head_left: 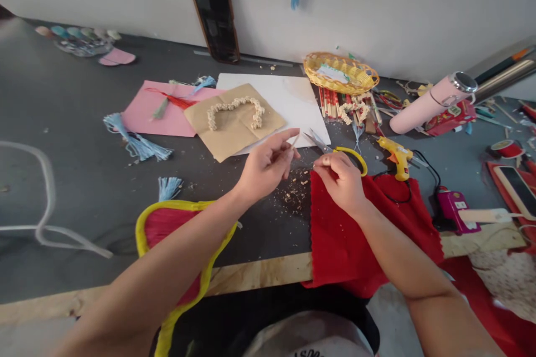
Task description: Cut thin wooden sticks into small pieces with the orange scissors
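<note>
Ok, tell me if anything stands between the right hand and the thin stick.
Nothing visible: a gap separates the right hand from the thin stick in the left hand. The scissors lie beyond it.

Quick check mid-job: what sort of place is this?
Probably a small handicraft workspace, judging by the scissors, the yellow glue gun and the blue tassel left of the pink sheet.

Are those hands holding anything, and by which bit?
The left hand pinches a thin stick near its lower end; I can't tell if the right hand holds anything.
</note>
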Motion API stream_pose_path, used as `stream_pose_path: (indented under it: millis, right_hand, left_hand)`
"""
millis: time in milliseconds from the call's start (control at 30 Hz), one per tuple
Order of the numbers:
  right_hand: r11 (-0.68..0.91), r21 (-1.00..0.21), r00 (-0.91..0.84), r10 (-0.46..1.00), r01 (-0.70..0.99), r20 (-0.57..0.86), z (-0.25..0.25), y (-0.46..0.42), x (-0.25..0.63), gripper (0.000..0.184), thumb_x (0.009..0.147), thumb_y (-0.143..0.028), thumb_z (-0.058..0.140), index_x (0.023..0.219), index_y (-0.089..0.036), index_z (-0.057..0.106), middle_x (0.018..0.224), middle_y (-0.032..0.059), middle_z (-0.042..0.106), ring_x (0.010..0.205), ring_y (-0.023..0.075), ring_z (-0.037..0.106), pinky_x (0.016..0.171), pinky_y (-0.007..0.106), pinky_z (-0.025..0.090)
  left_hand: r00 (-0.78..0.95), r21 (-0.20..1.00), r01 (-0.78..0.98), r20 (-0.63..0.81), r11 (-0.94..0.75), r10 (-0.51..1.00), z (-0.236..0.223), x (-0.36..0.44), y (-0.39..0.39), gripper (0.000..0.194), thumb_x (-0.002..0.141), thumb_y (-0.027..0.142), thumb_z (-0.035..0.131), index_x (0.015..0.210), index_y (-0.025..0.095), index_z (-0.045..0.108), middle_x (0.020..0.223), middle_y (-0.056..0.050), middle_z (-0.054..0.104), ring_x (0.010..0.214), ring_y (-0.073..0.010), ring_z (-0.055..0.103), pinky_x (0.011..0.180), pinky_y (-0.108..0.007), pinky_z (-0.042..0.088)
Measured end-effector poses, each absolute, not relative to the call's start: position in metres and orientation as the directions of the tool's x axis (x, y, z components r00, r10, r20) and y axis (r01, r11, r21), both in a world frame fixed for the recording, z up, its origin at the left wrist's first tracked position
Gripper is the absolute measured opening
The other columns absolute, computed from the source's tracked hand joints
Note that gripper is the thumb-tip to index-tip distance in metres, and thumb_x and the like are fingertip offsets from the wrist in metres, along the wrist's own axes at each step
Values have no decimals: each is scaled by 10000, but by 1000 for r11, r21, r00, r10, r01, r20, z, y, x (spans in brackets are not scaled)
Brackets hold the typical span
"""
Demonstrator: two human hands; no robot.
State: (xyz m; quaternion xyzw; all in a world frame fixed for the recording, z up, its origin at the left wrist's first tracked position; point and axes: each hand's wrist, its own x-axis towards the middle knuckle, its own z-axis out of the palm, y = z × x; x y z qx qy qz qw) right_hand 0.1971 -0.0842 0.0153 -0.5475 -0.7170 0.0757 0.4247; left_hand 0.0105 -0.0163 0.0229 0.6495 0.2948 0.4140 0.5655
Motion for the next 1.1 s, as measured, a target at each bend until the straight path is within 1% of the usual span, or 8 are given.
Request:
stream_pose_path:
  millis: [67, 133, 300, 367, 500, 733, 900, 1100]
  right_hand:
    - [336, -715, 48, 888, 613, 458, 15, -89, 196, 50, 915, -215, 580, 891, -226, 622, 879, 24, 677, 845, 160, 654, 795, 331, 554]
    - [291, -811, 87, 919, 507, 384, 14, -92, 194, 51, 921, -242, 571, 912, -227, 618, 906, 26, 672, 854, 150, 662, 785, 306, 563]
    - [247, -899, 176, 929, 362, 326, 12, -90, 191, 115, 916, -334, 586, 961, -228, 586, 923, 24, 678, 860, 140, 674, 783, 280, 585]
    - [236, -911, 197, 929, 337, 314, 12, -89, 192, 138, 905, -348, 602, 966, -225, 580, 926, 23, 678, 844, 137, 674, 765, 272, 589]
    - [230, -923, 160, 944, 309, 289, 13, -91, 193, 76, 906, -299, 605, 909, -223, 604, 882, 10, 657, 818, 132, 657, 769, 277, 577]
    - [273, -912, 169, 927, 306, 334, 16, -91, 193, 119, 894, -344, 618, 885, -225, 621, 896, 19, 627, 819, 136, 639, 742, 280, 569]
    - [304, -909, 136, 926, 285, 353, 18, -92, 192, 81, 912, -298, 594, 894, -226, 627, 879, 12, 631, 814, 130, 633, 740, 275, 561]
    - [312, -879, 68, 931, 360, 359, 13, -93, 193, 61, 926, -270, 576, 910, -231, 619, 925, 28, 633, 863, 144, 638, 786, 311, 560]
  left_hand:
    - [600, 993, -114, 50, 24, 799, 27, 13, -19, 392, 892, 209, 528, 1277, 154, 578, 831, -55, 654, 426, -42, 433, 394, -200, 362]
    - [660, 981, -92, -69, 172, 748, 30, 15, -21, 381, 879, 218, 546, 1251, 158, 603, 831, -60, 654, 444, -44, 435, 388, -187, 339]
    - [706, 957, -22, -189, 288, 682, 29, 17, -26, 322, 866, 265, 577, 1167, 182, 653, 856, -79, 677, 493, -61, 459, 420, -182, 360]
    - [721, 954, 2, -208, 299, 661, 28, 17, -26, 323, 858, 279, 590, 1160, 186, 655, 874, -82, 679, 493, -61, 448, 417, -184, 352]
    - [729, 952, 33, -230, 303, 644, 29, 17, -27, 310, 847, 294, 598, 1137, 201, 657, 893, -58, 681, 495, -59, 446, 430, -191, 356]
    - [763, 933, 29, -252, 358, 596, 30, 16, -27, 285, 825, 313, 646, 1077, 183, 670, 901, -77, 681, 502, -53, 438, 420, -181, 316]
    - [747, 921, 58, -296, 384, 596, 30, 15, -25, 285, 824, 375, 665, 1039, 188, 680, 759, -43, 665, 461, -50, 403, 395, -174, 255]
    - [723, 913, 56, -317, 405, 614, 34, 17, -26, 262, 786, 396, 701, 896, 161, 669, 745, -49, 668, 463, -51, 440, 383, -161, 263]
